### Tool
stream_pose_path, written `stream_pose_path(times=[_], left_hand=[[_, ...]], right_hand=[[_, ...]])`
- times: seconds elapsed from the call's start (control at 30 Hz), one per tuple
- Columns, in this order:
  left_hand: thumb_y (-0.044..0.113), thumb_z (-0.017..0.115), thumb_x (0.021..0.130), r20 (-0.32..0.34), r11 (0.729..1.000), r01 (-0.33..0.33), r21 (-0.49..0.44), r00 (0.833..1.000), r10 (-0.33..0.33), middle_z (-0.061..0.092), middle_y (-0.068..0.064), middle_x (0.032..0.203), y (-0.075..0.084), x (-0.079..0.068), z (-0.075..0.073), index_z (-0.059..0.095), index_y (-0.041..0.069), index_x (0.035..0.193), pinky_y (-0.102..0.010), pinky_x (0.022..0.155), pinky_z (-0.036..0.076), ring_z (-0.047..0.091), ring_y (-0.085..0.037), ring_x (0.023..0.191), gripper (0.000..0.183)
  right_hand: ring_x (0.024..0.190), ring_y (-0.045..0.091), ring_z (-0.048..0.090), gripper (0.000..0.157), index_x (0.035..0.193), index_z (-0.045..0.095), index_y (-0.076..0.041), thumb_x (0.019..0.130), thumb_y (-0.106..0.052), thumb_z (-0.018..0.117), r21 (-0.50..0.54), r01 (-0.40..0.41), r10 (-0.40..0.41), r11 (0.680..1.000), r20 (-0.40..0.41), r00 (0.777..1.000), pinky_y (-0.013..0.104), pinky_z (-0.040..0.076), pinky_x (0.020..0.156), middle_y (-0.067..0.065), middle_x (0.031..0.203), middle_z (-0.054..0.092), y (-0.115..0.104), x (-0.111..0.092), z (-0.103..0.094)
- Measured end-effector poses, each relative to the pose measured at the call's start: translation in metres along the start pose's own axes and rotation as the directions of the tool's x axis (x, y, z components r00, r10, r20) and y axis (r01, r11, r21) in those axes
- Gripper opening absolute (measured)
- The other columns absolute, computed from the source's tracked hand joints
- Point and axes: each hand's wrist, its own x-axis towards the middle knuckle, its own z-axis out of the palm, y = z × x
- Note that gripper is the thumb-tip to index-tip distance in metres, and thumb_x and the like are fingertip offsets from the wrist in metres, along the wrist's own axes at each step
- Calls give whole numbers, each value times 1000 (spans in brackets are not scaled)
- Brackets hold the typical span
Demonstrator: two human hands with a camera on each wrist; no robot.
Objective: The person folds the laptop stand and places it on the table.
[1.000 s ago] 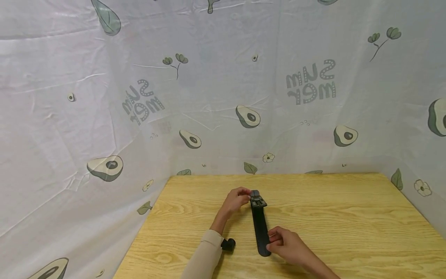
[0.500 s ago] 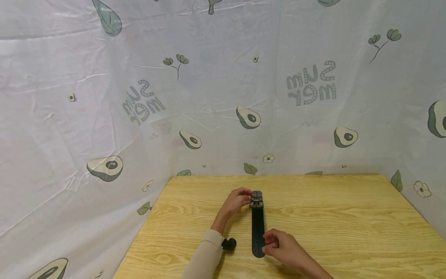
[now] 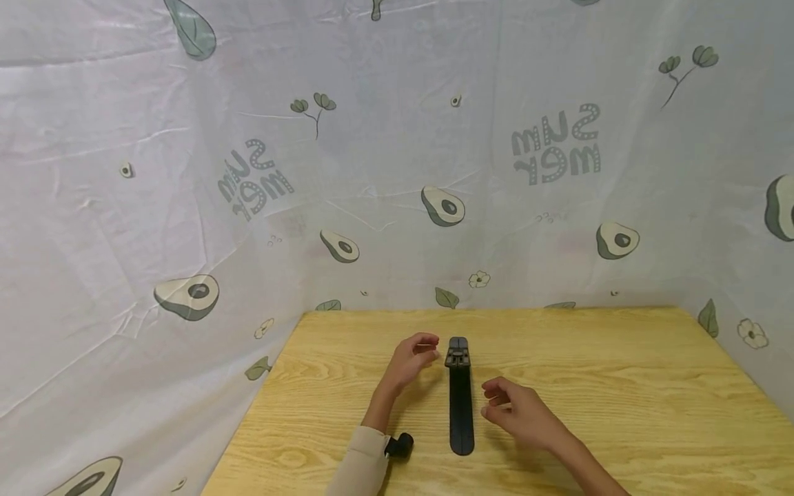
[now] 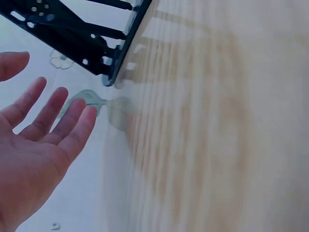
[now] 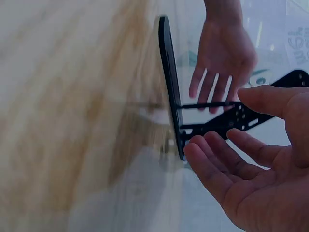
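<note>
A black folding stand (image 3: pixel 461 413) rests on the wooden table, its long rounded part pointing toward me and a small bracket at its far end. From the side, the right wrist view shows its flat base (image 5: pixel 167 63), a slanted arm with holes and thin struts between them. My left hand (image 3: pixel 409 359) is just left of the bracket, fingers loosely bent and holding nothing. To the right of the stand's long part, my right hand (image 3: pixel 520 413) hovers with fingers relaxed and apart from it. Both wrist views show the fingers spread with bare palms.
The wood-grain table (image 3: pixel 589 372) meets a pale curtain (image 3: pixel 384 158) printed with avocados and leaves at the back and sides. A small black camera (image 3: pixel 400 446) sits on my left wrist by the beige sleeve (image 3: pixel 362 461).
The stand has turned slightly to line up straight. Both hands have let go; the left has drawn back leftward, and the right has moved away to the right and farther up the table.
</note>
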Motion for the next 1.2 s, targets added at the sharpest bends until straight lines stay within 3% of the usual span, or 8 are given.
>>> stream_pose_path(times=[0.13, 0.27, 0.5, 0.63, 0.8, 0.97, 1.2], left_hand=[[14, 65, 96, -4, 998, -35, 51, 999, 35, 60, -20, 132, 7, -9, -6, 62, 10, 129, -54, 99, 50, 58, -35, 124, 33], [14, 66, 96, 32, 991, -72, 110, 997, 69, 58, -19, 136, 10, -16, -12, 59, 10, 133, -53, 101, 49, 56, -34, 127, 38], [15, 66, 96, 88, 987, -121, 105, 990, 112, 52, -14, 146, 11, -25, -18, 51, 15, 142, -52, 107, 45, 49, -31, 136, 49], [10, 67, 95, 120, 987, -128, 92, 986, 117, 47, -12, 150, 17, -25, -14, 46, 14, 146, -55, 110, 40, 43, -31, 140, 56], [8, 67, 94, 149, 989, -132, 72, 981, 120, 41, -19, 153, 22, -22, -8, 40, 5, 149, -60, 111, 36, 37, -38, 143, 61], [9, 69, 94, 148, 987, -149, 61, 979, 138, 42, -14, 154, 16, -18, -3, 40, 7, 150, -57, 112, 37, 38, -35, 144, 63], [16, 71, 92, 156, 991, -127, 45, 981, 118, 47, -8, 150, 9, -12, 3, 47, 9, 147, -48, 111, 42, 44, -27, 141, 60]], right_hand=[[113, 34, 62, 43, 132, 56, -2, 98, -27, 65, -58, 18, -22, 998, -54, 998, 35, 57, 88, 19, 128, 61, 3, 9, -11], [119, 36, 59, 44, 134, 55, -7, 97, -28, 66, -69, 28, -35, 997, -93, 995, 38, 56, 92, 20, 132, 59, 8, 16, -16], [125, 40, 56, 44, 138, 52, -8, 97, -20, 66, -61, 127, -133, 990, -126, 983, 51, 49, 102, 17, 137, 57, 12, 33, -16], [129, 41, 53, 48, 141, 50, -6, 97, -15, 66, -75, 184, -192, 980, -135, 972, 55, 45, 105, 20, 141, 54, 15, 43, -15], [135, 41, 47, 53, 144, 48, -8, 96, -15, 67, -73, 197, -204, 978, -117, 972, 56, 41, 108, 21, 147, 49, 16, 54, -11], [136, 40, 47, 55, 145, 48, -11, 94, -16, 70, -71, 196, -203, 978, -113, 973, 56, 41, 109, 19, 148, 49, 19, 64, -6], [135, 39, 49, 56, 144, 49, -4, 92, -11, 71, -82, 217, -225, 973, -101, 969, 55, 42, 108, 19, 145, 51, 22, 73, -3]])
